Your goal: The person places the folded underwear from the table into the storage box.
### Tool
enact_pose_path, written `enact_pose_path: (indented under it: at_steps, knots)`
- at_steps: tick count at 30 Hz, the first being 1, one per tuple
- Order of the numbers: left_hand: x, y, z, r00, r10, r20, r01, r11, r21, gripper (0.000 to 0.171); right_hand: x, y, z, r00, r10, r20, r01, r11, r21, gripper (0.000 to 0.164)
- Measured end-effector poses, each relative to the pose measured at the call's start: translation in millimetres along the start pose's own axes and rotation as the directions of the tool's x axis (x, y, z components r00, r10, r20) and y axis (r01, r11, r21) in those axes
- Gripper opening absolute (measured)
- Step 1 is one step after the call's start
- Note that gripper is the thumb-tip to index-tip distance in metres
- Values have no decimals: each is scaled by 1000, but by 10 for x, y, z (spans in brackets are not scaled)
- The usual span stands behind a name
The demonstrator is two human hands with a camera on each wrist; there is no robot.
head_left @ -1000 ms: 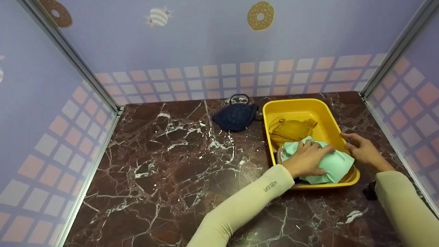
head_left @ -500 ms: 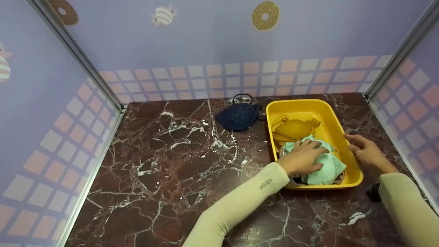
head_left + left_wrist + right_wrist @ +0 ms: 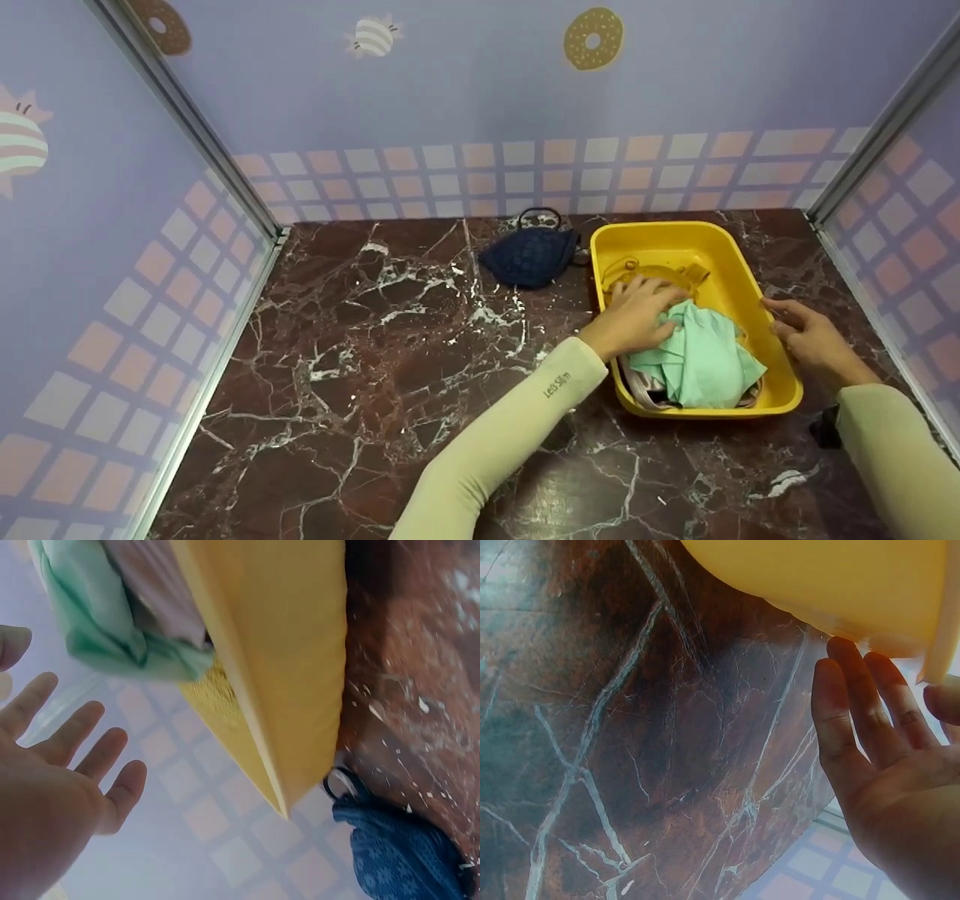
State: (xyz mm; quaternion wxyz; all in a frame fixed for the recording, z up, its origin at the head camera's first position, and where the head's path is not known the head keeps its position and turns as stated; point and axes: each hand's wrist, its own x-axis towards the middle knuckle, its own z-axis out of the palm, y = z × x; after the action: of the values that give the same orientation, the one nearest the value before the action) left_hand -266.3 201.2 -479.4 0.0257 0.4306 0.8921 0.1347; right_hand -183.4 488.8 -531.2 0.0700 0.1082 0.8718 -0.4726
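My left hand (image 3: pixel 637 313) is over the left side of a yellow plastic bin (image 3: pixel 781 367), at the edge of a crumpled mint-green garment (image 3: pixel 709 360). In the left wrist view its fingers (image 3: pixel 81 726) are spread and loosely bent, with nothing in them. Beneath the mint garment, mauve fabric (image 3: pixel 640 381) shows at the bin's near left corner. A mustard bra (image 3: pixel 694 276) lies farther back, partly hidden by the left hand. My right hand (image 3: pixel 817 343) touches the bin's right side; its fingers (image 3: pixel 866 686) extend along the outer wall, thumb near the rim.
Left of the bin, a folded navy lace bra (image 3: pixel 531 256) lies on the dark red marbled tabletop (image 3: pixel 375 360). Patterned lilac panels (image 3: pixel 465 90) rise at the back and both sides.
My left hand has come off the mint garment and moved left and back, toward the mustard bra. The garment now lies more bunched. My right hand stays at the bin's side.
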Motion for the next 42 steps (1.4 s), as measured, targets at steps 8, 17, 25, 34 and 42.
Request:
enact_pose_path:
  at_steps: [8, 17, 25, 34, 42]
  knots:
    - [-3, -225, -130, 993, -42, -107, 39, 999, -34, 47, -5, -3, 6, 1000, -24, -6, 24, 999, -29, 50]
    - [-126, -593, -113, 958, -154, -242, 131, 986, -105, 45, 11, -1, -18, 1000, -23, -5, 23, 998, -60, 49]
    - [-223, -1016, 78, 909, -290, -301, 263, 956, -126, 42, 12, 10, -12, 1000, -17, -12, 16, 999, -50, 49]
    - [-433, -1491, 279, 864, -451, -223, 439, 893, -103, 37, 16, 9, -9, 999, -48, -19, 47, 998, -48, 48]
    - [-540, -1666, 348, 877, -461, -140, 458, 887, -52, 34, 12, 5, 0, 1000, -18, -10, 18, 1000, -24, 49]
